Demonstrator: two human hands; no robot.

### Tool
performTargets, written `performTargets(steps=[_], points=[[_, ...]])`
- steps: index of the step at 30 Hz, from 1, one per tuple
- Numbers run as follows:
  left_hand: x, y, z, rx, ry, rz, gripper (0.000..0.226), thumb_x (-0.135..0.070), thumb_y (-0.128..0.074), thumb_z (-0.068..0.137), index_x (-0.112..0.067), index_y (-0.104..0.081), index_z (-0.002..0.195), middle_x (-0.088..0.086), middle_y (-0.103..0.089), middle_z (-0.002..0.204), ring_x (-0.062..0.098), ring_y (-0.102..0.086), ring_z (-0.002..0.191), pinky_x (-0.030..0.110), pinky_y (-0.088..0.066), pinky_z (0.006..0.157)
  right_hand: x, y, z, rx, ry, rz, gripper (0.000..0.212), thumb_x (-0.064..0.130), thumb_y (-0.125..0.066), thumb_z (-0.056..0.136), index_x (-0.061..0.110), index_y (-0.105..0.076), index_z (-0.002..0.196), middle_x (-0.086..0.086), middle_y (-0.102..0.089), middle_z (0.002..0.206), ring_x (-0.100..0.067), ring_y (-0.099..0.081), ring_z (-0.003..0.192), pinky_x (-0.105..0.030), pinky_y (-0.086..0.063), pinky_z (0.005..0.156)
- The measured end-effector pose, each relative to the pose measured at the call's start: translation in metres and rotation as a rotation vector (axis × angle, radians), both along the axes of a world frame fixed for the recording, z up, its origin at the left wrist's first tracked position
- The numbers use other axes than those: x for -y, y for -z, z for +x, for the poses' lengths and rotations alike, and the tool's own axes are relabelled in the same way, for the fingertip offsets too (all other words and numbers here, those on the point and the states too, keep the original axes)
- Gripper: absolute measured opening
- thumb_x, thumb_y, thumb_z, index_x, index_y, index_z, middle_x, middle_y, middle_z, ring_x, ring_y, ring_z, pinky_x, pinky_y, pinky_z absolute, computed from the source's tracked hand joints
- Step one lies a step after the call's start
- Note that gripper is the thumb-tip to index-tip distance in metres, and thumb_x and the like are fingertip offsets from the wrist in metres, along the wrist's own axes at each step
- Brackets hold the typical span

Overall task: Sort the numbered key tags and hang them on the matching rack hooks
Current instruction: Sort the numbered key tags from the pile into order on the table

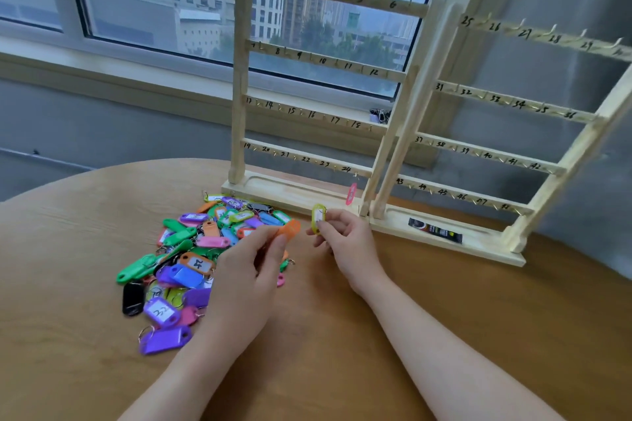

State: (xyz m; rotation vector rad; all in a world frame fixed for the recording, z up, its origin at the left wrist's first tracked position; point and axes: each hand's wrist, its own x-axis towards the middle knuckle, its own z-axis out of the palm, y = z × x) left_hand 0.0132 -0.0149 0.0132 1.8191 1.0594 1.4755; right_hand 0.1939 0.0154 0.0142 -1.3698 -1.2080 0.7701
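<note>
A heap of coloured key tags [191, 249] lies on the round wooden table, left of centre. My left hand [246, 277] pinches an orange tag [290, 227] above the heap's right edge. My right hand [342, 236] holds a yellow-green tag [318, 215] upright, just in front of the left rack's base. Two wooden racks stand behind: the left rack [321, 58] bears hooks numbered 1 to 24, the right rack [496, 154] hooks 25 to 48. A single pink tag [351, 193] hangs near hook 24.
A small black packet [435, 230] lies in the right rack's base tray. The table's curved edge [102, 171] runs at the far left. A window sill [136, 79] and a small dark object [380, 114] on it are behind the racks.
</note>
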Motion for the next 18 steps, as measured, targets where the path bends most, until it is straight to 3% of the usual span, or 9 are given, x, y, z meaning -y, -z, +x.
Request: performTargets(steps=[3, 5, 7, 10, 14, 16, 18], points=[[0.007, -0.006, -0.001, 0.055, 0.173, -0.083, 0.027, -0.023, -0.062, 0.099, -0.048, -0.073, 0.097, 0.002, -0.069, 0.082, 0.017, -0.060, 0.074, 0.023, -0.046, 0.061, 0.011, -0.006, 0.003, -0.060, 0.012, -0.013, 0.008, 0.006, -0.062, 0.097, 0.008, -0.068, 0.103, -0.004, -0.077, 0.080, -0.015, -0.062, 0.066, -0.028, -0.046, 0.062], [0.009, -0.007, -0.001, 0.061, 0.247, -0.117, 0.025, -0.030, -0.065, 0.097, -0.053, -0.073, 0.100, 0.006, -0.069, 0.084, 0.021, -0.062, 0.076, 0.037, -0.052, 0.071, 0.021, -0.012, 0.009, -0.067, 0.011, -0.025, 0.010, 0.007, -0.062, 0.098, 0.008, -0.066, 0.107, -0.005, -0.078, 0.084, -0.015, -0.063, 0.067, -0.029, -0.047, 0.064], [0.010, -0.007, -0.001, 0.058, 0.281, -0.148, 0.022, -0.028, -0.064, 0.097, -0.045, -0.076, 0.106, 0.003, -0.069, 0.082, 0.026, -0.063, 0.078, 0.045, -0.053, 0.072, 0.035, -0.014, 0.020, -0.051, 0.001, -0.035, 0.011, 0.010, -0.059, 0.100, 0.005, -0.066, 0.108, -0.008, -0.078, 0.088, -0.016, -0.064, 0.068, -0.028, -0.047, 0.064], [0.009, -0.003, 0.003, 0.043, 0.300, -0.162, 0.028, -0.018, -0.058, 0.099, -0.036, -0.072, 0.115, -0.020, -0.069, 0.078, 0.003, -0.062, 0.076, 0.031, -0.050, 0.072, 0.063, -0.014, 0.046, 0.007, 0.015, -0.057, 0.016, 0.016, -0.056, 0.103, 0.006, -0.068, 0.099, -0.009, -0.077, 0.088, -0.018, -0.065, 0.069, -0.031, -0.048, 0.065], [0.013, -0.001, 0.013, 0.019, 0.335, -0.181, 0.029, -0.010, -0.056, 0.100, -0.029, -0.070, 0.116, -0.026, -0.062, 0.066, -0.008, -0.055, 0.065, 0.007, -0.039, 0.063, 0.105, -0.012, 0.092, 0.096, 0.182, -0.077, 0.018, 0.022, -0.061, 0.101, 0.012, -0.074, 0.093, -0.003, -0.075, 0.081, -0.011, -0.061, 0.068, -0.023, -0.049, 0.063], [0.013, -0.003, 0.007, 0.007, 0.343, -0.180, 0.031, -0.011, -0.059, 0.099, -0.033, -0.069, 0.117, -0.020, -0.064, 0.069, -0.004, -0.052, 0.061, 0.007, -0.037, 0.057, 0.114, -0.012, 0.108, 0.146, 0.239, -0.094, 0.018, 0.025, -0.063, 0.100, 0.018, -0.077, 0.092, 0.009, -0.069, 0.069, -0.001, -0.055, 0.063, -0.017, -0.045, 0.062], [0.014, -0.003, 0.005, 0.024, 0.358, -0.179, 0.029, -0.019, -0.065, 0.093, -0.040, -0.068, 0.114, -0.006, -0.068, 0.081, 0.003, -0.049, 0.061, 0.022, -0.042, 0.055, 0.121, -0.010, 0.127, 0.175, 0.307, -0.122, 0.017, 0.026, -0.065, 0.099, 0.020, -0.078, 0.090, 0.015, -0.063, 0.062, 0.000, -0.051, 0.061, -0.020, -0.042, 0.064]])
